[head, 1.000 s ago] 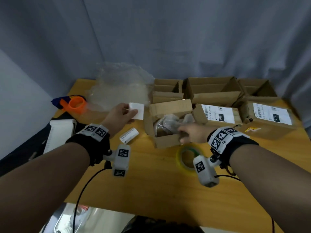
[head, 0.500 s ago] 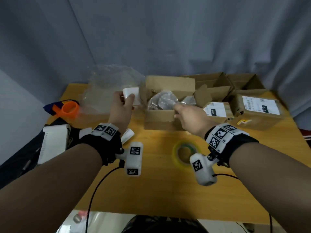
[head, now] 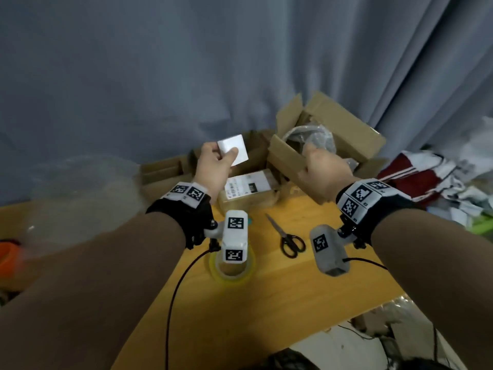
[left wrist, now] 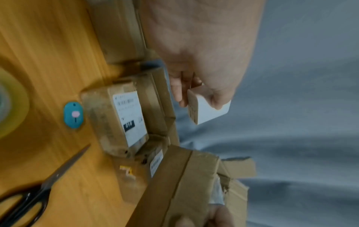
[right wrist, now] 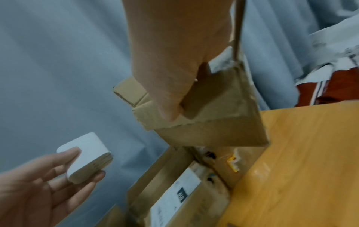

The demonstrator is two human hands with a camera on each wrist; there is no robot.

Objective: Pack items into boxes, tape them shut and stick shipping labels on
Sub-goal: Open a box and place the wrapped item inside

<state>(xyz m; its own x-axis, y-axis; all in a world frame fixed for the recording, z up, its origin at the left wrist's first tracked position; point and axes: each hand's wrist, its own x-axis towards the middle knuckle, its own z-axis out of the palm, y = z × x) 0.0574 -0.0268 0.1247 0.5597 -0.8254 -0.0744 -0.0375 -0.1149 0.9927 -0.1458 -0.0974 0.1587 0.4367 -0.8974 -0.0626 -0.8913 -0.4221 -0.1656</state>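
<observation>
The packing is only part done, by the look of it. One sealed box with a shipping label on top sits on the bench, and the edge of a second labelled one shows beside it in the left wrist view. The right hand grips the near wall of an open carton, thumb outside and fingers hooked over the rim, holding it tilted above the bench; a plastic-wrapped item is inside and the flaps stand open, so taping and labelling remain. The left hand pinches a small white block between thumb and fingers, raised just left of the carton; it is probably a stack of labels, though the blur leaves that unsure. Tape roll and scissors lie on the bench below the wrists. The right fingers inside the carton are hidden, and the empty boxes behind the left hand are largely covered.
</observation>
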